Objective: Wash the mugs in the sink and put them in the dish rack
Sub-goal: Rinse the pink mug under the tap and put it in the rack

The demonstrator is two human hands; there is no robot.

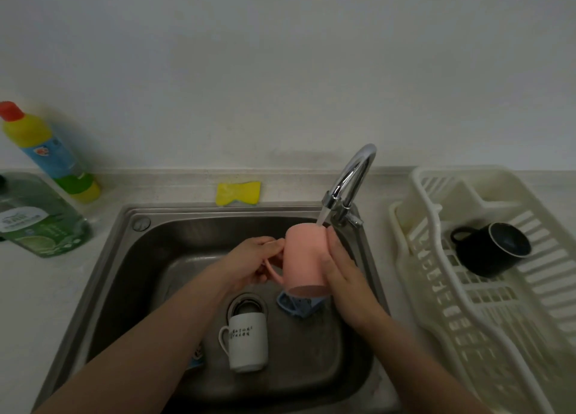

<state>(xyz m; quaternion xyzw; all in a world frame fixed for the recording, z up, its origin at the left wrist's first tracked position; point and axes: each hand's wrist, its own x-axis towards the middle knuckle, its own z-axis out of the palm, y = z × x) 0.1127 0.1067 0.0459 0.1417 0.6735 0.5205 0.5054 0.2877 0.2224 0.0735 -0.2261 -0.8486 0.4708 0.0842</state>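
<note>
I hold a pink mug [304, 257] upside down and tilted over the steel sink [131, 257], under water running from the tap [349, 182]. My left hand [252, 264] grips its handle. My right hand [343, 276] lies flat along the mug's right side, fingers straight. A white mug with dark lettering [247, 342] lies on the sink floor by the drain. A blue item [296, 306] lies below the pink mug, and another blue piece [196, 356] peeks out from under my left forearm. A black mug [492, 248] lies on its side in the cream dish rack [467, 304].
A yellow sponge [238, 192] sits on the counter behind the sink. A yellow bottle with a red cap [50, 151] and a green detergent bottle [37, 217] stand at the left. The dish rack fills the counter on the right.
</note>
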